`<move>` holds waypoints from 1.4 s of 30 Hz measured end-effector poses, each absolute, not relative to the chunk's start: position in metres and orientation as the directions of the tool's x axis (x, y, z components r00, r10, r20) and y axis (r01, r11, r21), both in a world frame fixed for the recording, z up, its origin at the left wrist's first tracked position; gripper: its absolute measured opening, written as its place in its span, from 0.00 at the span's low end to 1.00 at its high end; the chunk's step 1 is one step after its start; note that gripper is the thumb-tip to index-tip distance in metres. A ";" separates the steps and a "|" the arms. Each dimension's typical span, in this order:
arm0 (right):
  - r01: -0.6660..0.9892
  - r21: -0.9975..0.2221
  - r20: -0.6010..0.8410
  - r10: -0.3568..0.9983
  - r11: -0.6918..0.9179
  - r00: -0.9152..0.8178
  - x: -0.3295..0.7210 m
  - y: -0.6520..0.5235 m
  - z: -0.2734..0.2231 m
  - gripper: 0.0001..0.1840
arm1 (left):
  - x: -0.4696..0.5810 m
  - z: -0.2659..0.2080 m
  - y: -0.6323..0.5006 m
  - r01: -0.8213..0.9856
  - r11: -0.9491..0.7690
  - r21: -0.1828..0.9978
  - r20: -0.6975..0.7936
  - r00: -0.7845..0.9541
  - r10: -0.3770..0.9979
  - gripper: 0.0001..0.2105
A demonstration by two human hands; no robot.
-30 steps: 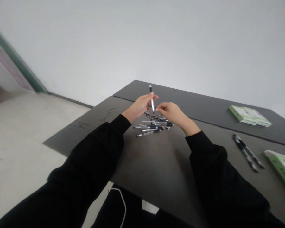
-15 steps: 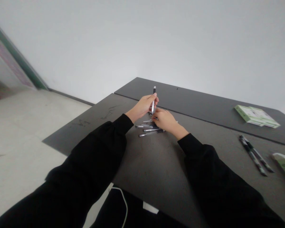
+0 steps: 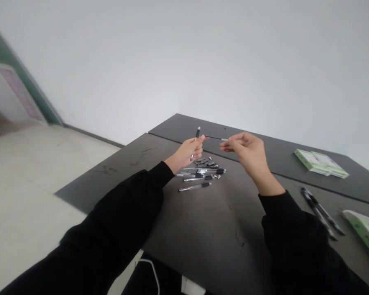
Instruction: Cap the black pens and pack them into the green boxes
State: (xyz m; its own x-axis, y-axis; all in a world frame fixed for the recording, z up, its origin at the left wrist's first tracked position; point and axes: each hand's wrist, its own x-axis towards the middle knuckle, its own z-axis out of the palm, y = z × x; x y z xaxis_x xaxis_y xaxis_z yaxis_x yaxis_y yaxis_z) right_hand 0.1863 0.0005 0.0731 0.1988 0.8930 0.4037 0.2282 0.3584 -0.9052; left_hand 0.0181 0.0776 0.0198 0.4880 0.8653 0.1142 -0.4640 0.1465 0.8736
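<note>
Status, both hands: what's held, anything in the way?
Left hand: gripping a tilted pen. Right hand: pinching a thin rod, likely a refill, other end at left hand. Loose pens on dark table nearby; nothing seen blocking.

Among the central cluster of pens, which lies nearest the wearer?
The clear pen lying apart in front of the heap, dark grip to the right; the others bunch together behind it.
</note>
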 end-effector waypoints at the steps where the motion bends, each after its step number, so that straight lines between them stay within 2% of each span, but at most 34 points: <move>1: 0.191 -0.926 0.361 0.915 0.327 0.181 0.185 -0.003 0.066 0.08 | 0.020 0.019 0.076 -0.450 0.144 0.881 0.116 0.501 0.858 0.12; 4: 0.177 -0.955 0.258 0.961 0.238 0.099 0.185 -0.015 0.044 0.12 | 0.025 0.014 0.072 -0.361 0.084 0.929 0.128 0.526 0.841 0.14; 6: 0.284 -0.936 0.230 0.972 0.207 0.051 0.190 -0.024 0.036 0.13 | 0.029 0.011 0.068 -0.297 0.036 0.954 0.138 0.543 0.828 0.15; 9: 0.436 -0.874 0.271 0.960 0.216 0.068 0.204 -0.036 0.033 0.18 | 0.038 0.006 0.055 -0.248 -0.007 0.969 0.152 0.572 0.806 0.17; 11: 0.428 -0.876 0.274 0.959 0.221 0.066 0.212 -0.042 0.034 0.23 | 0.044 0.004 0.043 -0.213 -0.052 0.976 0.174 0.606 0.776 0.18; 15: 0.368 -0.907 0.196 0.979 0.206 -0.062 0.221 -0.049 0.033 0.28 | 0.052 0.001 0.025 -0.098 -0.275 0.957 0.263 0.700 0.664 0.21; 17: 0.374 -0.901 0.208 0.975 0.222 -0.078 0.224 -0.049 0.036 0.29 | 0.054 0.001 0.020 -0.034 -0.341 0.939 0.261 0.716 0.647 0.21; 20: 0.387 -0.896 0.212 0.975 0.218 -0.060 0.229 -0.047 0.045 0.28 | 0.055 0.003 0.016 0.021 -0.345 0.938 0.228 0.712 0.664 0.21; 23: 0.385 -0.908 0.123 0.983 0.166 -0.134 0.232 -0.046 0.053 0.25 | 0.054 0.006 0.013 -0.001 -0.302 0.953 0.217 0.698 0.683 0.20; 26: 0.242 -0.958 0.096 0.968 0.153 -0.233 0.229 -0.044 0.052 0.21 | 0.053 0.007 0.013 -0.046 -0.233 0.971 0.202 0.674 0.710 0.20; 28: 0.164 -0.974 0.111 0.956 0.159 -0.271 0.227 -0.042 0.047 0.20 | 0.051 0.007 0.014 -0.071 -0.209 0.975 0.201 0.677 0.708 0.22; 30: 0.157 -0.974 0.123 0.963 0.164 -0.239 0.227 -0.038 0.044 0.22 | 0.050 0.006 0.015 -0.085 -0.205 0.975 0.206 0.691 0.693 0.23; 33: 0.149 -0.964 0.220 0.975 0.221 -0.024 0.234 -0.036 0.051 0.26 | 0.048 0.006 0.019 -0.141 -0.183 0.973 0.228 0.714 0.662 0.25; 35: 0.135 -0.939 0.333 0.934 0.316 0.133 0.241 -0.038 0.063 0.25 | 0.046 0.005 0.023 -0.197 -0.147 0.969 0.245 0.738 0.629 0.26; 37: 0.147 -0.896 0.442 0.873 0.419 0.206 0.247 -0.044 0.077 0.22 | 0.045 0.004 0.027 -0.229 -0.114 0.967 0.251 0.765 0.593 0.24; 42: 0.212 -0.804 0.592 0.779 0.555 0.206 0.245 -0.057 0.092 0.17 | 0.043 -0.001 0.030 -0.228 -0.115 0.967 0.253 0.791 0.558 0.22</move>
